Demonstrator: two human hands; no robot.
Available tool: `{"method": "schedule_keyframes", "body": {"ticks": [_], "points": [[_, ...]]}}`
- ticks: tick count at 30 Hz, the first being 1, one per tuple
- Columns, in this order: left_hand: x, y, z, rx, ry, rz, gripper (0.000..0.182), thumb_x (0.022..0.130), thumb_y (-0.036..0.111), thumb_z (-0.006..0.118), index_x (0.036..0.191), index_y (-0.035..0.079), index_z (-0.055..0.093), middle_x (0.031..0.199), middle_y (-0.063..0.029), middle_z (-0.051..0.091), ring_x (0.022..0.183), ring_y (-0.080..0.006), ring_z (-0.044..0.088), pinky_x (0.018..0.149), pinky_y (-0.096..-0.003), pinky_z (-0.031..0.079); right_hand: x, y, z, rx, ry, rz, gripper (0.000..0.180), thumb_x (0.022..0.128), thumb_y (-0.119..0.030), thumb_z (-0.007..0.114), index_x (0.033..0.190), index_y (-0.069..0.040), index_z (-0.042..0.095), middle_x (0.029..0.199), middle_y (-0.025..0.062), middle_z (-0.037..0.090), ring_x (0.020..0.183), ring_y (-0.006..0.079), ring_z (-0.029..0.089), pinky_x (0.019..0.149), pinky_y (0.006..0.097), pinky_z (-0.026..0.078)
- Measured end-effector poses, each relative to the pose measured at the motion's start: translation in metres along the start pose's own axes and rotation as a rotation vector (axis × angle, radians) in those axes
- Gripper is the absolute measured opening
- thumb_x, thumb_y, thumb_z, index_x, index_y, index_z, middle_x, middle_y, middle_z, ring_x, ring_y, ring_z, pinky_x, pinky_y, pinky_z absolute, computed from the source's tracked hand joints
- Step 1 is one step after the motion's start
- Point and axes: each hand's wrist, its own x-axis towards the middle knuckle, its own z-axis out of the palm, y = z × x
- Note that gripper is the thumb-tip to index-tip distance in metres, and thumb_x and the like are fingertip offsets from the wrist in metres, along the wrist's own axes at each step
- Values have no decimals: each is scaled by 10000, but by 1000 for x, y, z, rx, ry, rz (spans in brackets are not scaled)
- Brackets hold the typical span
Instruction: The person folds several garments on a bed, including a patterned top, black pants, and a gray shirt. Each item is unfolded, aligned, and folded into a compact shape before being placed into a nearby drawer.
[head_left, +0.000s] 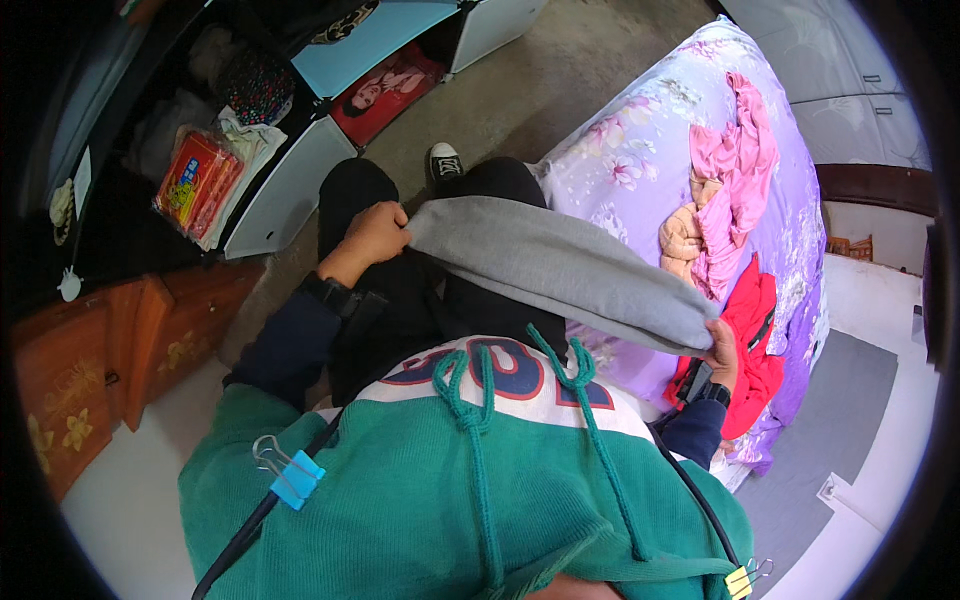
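A long piece of grey cloth (547, 259), perhaps a folded garment, stretches across my lap between both hands. My left hand (375, 234) pinches its narrow end above my black trousers (375, 315). The wider end is gripped by my right hand (722, 352) at the bed's near side. Just beyond that hand lies a crumpled red garment (754, 322) on the floral purple bedsheet (630, 150). A pink cloth (739, 172) and a tan plush item (682, 236) are heaped together farther up the bed.
To the left stands a storage cabinet with an opened panel door (289, 195), holding folded cloths and a red plastic packet (196, 184). A wooden cabinet (97, 375) with painted flowers is at lower left. Grey closed wardrobe doors (847, 75) rise beyond the bed.
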Motion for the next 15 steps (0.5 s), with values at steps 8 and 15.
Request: {"method": "schedule_keyframes", "body": {"ticks": [8, 15], "points": [[66, -25, 31, -976, -468, -286, 477, 903, 503, 443, 1076, 75, 565, 1014, -69, 618, 891, -217, 600, 748, -359, 493, 25, 45, 5, 92, -66, 139, 375, 820, -230, 563, 1126, -15, 543, 1014, 97, 637, 879, 212, 635, 791, 379, 521], [57, -10, 25, -1074, -554, -340, 398, 867, 372, 584, 1112, 58, 571, 1023, -78, 622, 896, -184, 607, 775, -352, 505, 9, 11, 36, 155, -53, 98, 330, 814, -196, 629, 1051, 26, 574, 955, 112, 645, 865, 216, 631, 776, 351, 500]]}}
